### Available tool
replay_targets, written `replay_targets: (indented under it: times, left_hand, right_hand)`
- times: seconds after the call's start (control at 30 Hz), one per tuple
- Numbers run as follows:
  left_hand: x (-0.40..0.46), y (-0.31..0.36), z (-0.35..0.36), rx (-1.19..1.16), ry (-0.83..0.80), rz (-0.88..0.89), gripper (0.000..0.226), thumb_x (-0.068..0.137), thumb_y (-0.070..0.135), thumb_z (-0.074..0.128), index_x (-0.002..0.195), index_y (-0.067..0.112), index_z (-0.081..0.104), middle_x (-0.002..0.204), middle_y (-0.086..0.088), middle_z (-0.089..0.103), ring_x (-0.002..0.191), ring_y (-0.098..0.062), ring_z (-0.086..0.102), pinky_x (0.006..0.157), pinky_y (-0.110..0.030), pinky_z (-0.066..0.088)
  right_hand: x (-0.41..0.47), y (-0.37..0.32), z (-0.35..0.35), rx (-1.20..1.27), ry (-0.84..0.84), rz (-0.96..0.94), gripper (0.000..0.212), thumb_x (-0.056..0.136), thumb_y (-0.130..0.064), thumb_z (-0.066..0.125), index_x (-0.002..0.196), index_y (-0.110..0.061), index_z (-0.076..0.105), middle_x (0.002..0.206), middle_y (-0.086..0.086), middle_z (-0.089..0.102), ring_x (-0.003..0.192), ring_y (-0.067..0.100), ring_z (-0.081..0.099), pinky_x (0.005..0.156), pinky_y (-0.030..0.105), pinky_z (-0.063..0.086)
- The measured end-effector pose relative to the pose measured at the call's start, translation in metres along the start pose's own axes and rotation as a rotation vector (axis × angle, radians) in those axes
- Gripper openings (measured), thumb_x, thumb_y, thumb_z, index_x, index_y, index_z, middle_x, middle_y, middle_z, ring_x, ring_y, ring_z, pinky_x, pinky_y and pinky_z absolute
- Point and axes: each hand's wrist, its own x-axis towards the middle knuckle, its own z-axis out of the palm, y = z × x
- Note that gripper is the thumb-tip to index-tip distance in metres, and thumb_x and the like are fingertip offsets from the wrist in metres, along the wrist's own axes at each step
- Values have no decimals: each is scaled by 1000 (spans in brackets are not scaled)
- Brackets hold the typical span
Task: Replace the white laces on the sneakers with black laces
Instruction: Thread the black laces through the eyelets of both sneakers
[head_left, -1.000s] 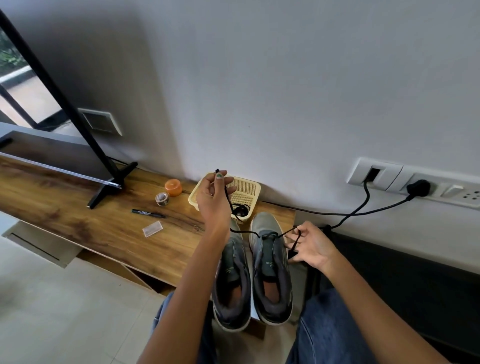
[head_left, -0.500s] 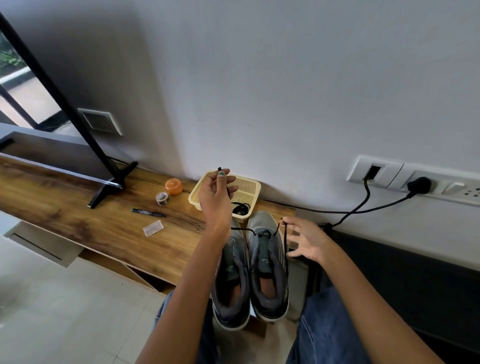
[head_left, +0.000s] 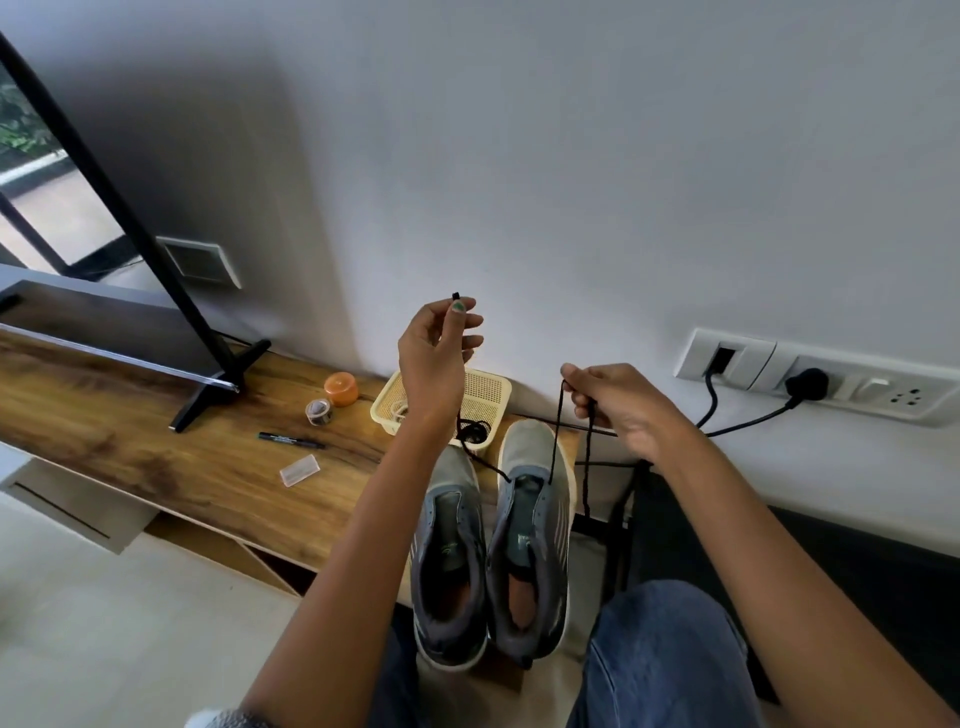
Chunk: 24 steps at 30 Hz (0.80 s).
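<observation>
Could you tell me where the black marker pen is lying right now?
The black marker pen lies on the wooden shelf, left of the sneakers, between the tape roll and a clear plastic piece.

2 sneakers (head_left: 491, 551) side by side on the shelf (head_left: 156, 447), basket (head_left: 488, 389) behind them, pen (head_left: 291, 440) left

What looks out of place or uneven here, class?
The black lace sits unevenly: the left hand holds one end high, while the right hand pinches a loop with its tail dangling beside the right sneaker. Nothing looks spilled or damaged.

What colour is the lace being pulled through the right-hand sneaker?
Black lace, clearest in the head view against the white wall.
</observation>
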Motion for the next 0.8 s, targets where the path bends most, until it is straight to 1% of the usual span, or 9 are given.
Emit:
replay_targets:
  times: [0.13, 0.27, 0.37, 0.43, 0.5, 0.57, 0.67, 0.7, 0.8]
  left_hand:
    - [10, 14, 7, -11, -31, 45, 16, 100, 14, 50, 102, 9, 65, 89, -4, 68, 76, -13, 64, 67, -18, 51]
    - [10, 16, 14, 44, -72, 36, 17, 99, 14, 51, 103, 9, 66, 87, -2, 67, 74, -11, 62, 67, -19, 51]
    - [9, 20, 14, 54, -97, 24, 18, 99, 17, 51, 102, 13, 68, 83, 2, 66, 66, -7, 61, 69, -21, 52]
    - [9, 28, 14, 37, -107, 32, 18, 99, 18, 51, 101, 14, 69, 82, 3, 66, 65, -6, 60, 70, -21, 52]
    - [10, 40, 16, 9, -116, 46, 19, 100, 16, 51, 103, 11, 69, 81, 2, 64, 66, -7, 59, 69, -18, 52]
    - [12, 54, 18, -5, -127, 69, 20, 100, 14, 51, 104, 9, 69, 80, 2, 64, 65, -6, 58, 68, -16, 51]
    - [15, 74, 22, -5, -149, 101, 19, 99, 15, 52, 102, 10, 70, 81, 1, 65, 60, -4, 59, 71, -19, 52]
    - [16, 80, 23, -5, -156, 112, 19, 99, 15, 52, 101, 10, 70, 81, 0, 66, 60, -5, 60, 71, -20, 52]
    - [17, 98, 26, -9, -181, 146, 18, 99, 16, 52, 100, 10, 70, 82, 0, 68, 61, -6, 61, 71, -21, 52]
  right_hand:
    - [1, -19, -4, -67, 53, -62, 25, 96, -25, 55, 77, -12, 65, 64, -1, 51, 57, 11, 48, 56, 20, 34]
    - [-1, -30, -6, -37, 49, -57, 21, 95, -23, 57, 80, -14, 68, 65, -3, 53, 56, 9, 51, 57, 19, 36]
    - [-11, -44, -11, 7, 9, -101, 17, 94, -22, 59, 86, -13, 70, 66, -3, 56, 57, 10, 54, 64, 21, 39]
    - [-19, -57, -15, 7, -11, -157, 15, 93, -21, 60, 90, -12, 71, 69, -3, 59, 58, 10, 57, 68, 24, 40]
    - [-27, -71, -18, -17, -4, -219, 15, 93, -20, 60, 93, -10, 72, 70, -2, 61, 58, 9, 59, 70, 24, 40]
    - [-34, -87, -21, -52, 18, -279, 16, 93, -20, 61, 94, -9, 72, 71, -1, 63, 57, 7, 59, 68, 23, 41]
    - [-40, -110, -27, -103, 40, -361, 14, 92, -19, 61, 84, -14, 72, 73, 0, 66, 56, 6, 61, 65, 21, 44]
    - [-42, -117, -28, -111, 48, -380, 14, 92, -19, 62, 83, -13, 72, 73, 1, 66, 56, 7, 62, 63, 21, 46]
    - [-47, -138, -32, -129, 78, -441, 12, 89, -15, 65, 89, -4, 71, 68, 2, 66, 54, 9, 63, 55, 17, 49]
